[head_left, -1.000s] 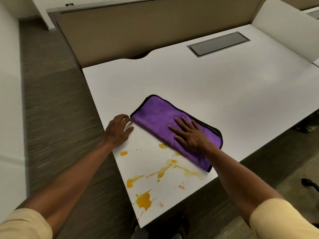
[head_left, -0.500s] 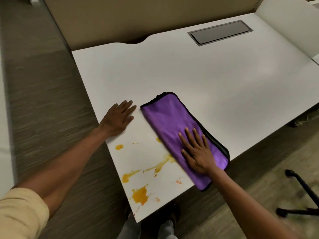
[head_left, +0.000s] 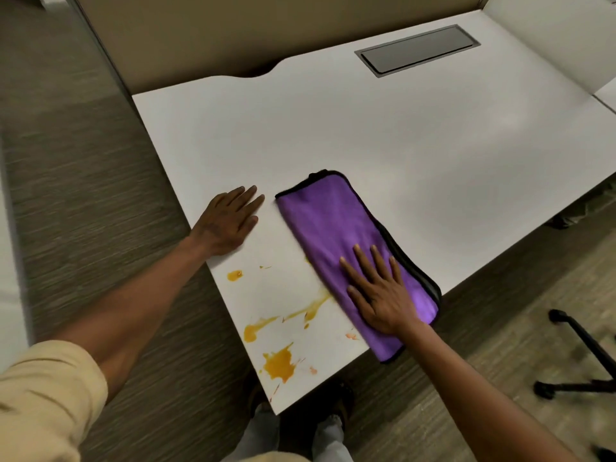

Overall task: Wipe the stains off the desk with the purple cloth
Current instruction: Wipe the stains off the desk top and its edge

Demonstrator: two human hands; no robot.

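Our right hand (head_left: 383, 295) presses flat, fingers spread, on the folded purple microfibre cloth (head_left: 336, 225) lying on the white desk (head_left: 400, 135); our left hand (head_left: 226, 218) braces, open-palmed. The orange stains (head_left: 280, 361) lie between the hands, so we should sweep leftward with firm pressure.

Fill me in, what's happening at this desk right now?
A person is wiping a white desk. The right hand lies flat on a folded purple cloth near the front edge, beside orange stains that are not yet wiped. The left hand rests flat on the bare desk, just left of the cloth and not touching it. One corner of the cloth hangs over the edge.
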